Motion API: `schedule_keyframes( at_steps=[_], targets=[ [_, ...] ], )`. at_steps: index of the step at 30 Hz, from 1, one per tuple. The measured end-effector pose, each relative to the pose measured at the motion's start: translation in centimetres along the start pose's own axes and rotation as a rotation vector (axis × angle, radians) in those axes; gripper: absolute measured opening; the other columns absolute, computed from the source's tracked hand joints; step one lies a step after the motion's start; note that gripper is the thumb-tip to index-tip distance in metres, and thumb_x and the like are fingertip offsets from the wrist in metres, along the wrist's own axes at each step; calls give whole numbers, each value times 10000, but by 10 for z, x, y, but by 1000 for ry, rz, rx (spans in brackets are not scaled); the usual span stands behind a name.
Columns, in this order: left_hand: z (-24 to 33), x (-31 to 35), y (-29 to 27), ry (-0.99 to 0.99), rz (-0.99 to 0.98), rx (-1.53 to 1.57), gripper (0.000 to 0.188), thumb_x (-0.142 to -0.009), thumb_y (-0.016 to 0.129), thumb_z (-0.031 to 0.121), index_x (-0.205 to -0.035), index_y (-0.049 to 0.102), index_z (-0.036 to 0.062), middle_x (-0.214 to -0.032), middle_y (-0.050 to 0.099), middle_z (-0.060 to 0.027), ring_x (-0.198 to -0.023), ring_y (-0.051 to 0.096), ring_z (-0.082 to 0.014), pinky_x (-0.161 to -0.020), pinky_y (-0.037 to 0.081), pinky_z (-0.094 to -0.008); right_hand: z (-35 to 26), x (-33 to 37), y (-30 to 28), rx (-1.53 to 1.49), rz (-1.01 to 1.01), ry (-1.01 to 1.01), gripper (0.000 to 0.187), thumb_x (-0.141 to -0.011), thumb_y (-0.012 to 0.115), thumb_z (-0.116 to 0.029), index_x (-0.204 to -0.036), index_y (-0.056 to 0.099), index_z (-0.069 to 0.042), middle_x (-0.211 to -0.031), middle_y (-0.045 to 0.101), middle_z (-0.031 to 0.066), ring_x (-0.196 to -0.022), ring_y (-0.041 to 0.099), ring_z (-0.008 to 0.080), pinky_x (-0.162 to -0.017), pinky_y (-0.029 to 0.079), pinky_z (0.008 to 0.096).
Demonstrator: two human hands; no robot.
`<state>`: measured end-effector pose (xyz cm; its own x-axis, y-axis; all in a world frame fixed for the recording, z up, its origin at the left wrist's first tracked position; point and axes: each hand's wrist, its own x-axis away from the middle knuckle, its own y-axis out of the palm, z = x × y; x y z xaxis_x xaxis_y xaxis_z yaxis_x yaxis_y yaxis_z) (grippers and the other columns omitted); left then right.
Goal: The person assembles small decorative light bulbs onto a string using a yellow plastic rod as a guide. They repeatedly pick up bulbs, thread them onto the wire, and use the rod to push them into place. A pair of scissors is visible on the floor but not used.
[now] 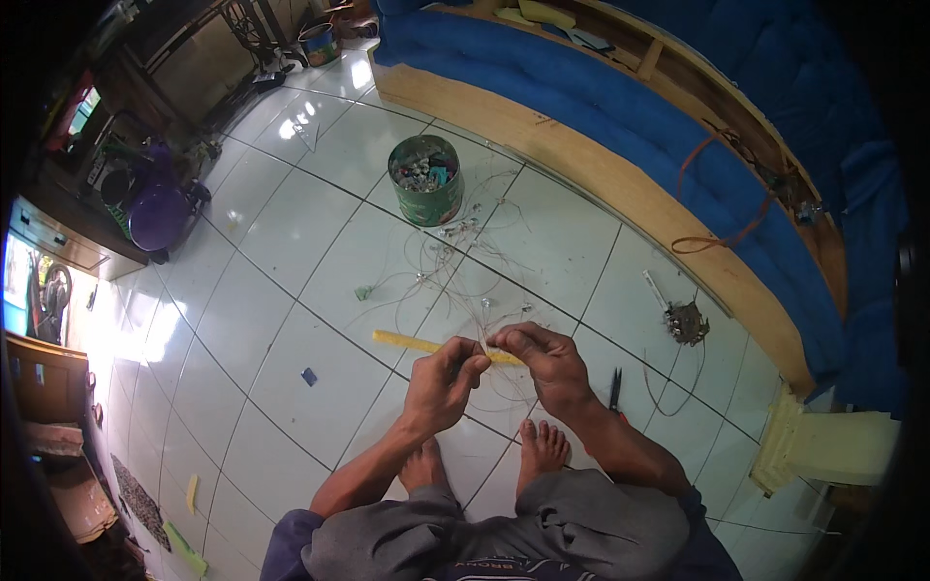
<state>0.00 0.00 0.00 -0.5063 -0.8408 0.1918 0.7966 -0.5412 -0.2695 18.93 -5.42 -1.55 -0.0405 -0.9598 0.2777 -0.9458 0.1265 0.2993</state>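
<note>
Wires [448,281] lie tangled on the floor [262,329] just beyond both grips. The left grip [481,354] and right grip [499,341] nearly meet, thumb and fingers pressed together on each; whatever they pinch is too fine to tell. A yellow strip [399,339] shows behind them, a green tub [429,207] stands farther ahead, and a dark tool [616,390] lies to their right.

Yellow strip [405,340] lies straight; thin wires [463,276], seemingly tangled.
</note>
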Motion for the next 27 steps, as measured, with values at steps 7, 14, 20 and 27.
schedule_keyframes(
  at_steps=[7, 14, 20, 27],
  targets=[
    [-70, 1, -22, -37, -135, 168, 217, -1002, 670, 215, -999, 634, 1, -760, 609, -10, -700, 569, -104, -675, 492, -280, -59, 1, -117, -438, 403, -453, 242, -1021, 649, -283, -1110, 619, -60, -971, 626, 43, -786, 637, 164, -831, 575, 326],
    [-198, 31, -75, -213, 87, -208, 250, -965, 703, 245, -1017, 718, 1, -856, 729, -116, -796, 699, -188, -736, 539, -338, -195, 72, -240, 248, 1182, -758, 321, -1057, 590, -297, -1191, 655, -13, -871, 545, -6, -736, 485, 87, -638, 402, 223],
    [-198, 32, -79, -381, 395, -312, 353, -1006, 636, 359, -1014, 727, 17, -737, 700, -103, -646, 671, -209, -621, 518, -342, -114, 23, -160, 994, 884, -153, 343, -1031, 611, -331, -1126, 740, -28, -914, 696, 25, -834, 592, 125, -795, 485, 307],
    [-114, -7, -53, -253, 43, 1225, 260, -997, 636, 119, -1237, 588, 30, -1050, 599, -39, -782, 572, -110, -582, 433, -218, -36, -7, -16, 724, 136, -141, 192, -990, 667, -172, -1096, 751, -35, -743, 679, 34, -663, 585, 63, -629, 486, 240]
  ],
)
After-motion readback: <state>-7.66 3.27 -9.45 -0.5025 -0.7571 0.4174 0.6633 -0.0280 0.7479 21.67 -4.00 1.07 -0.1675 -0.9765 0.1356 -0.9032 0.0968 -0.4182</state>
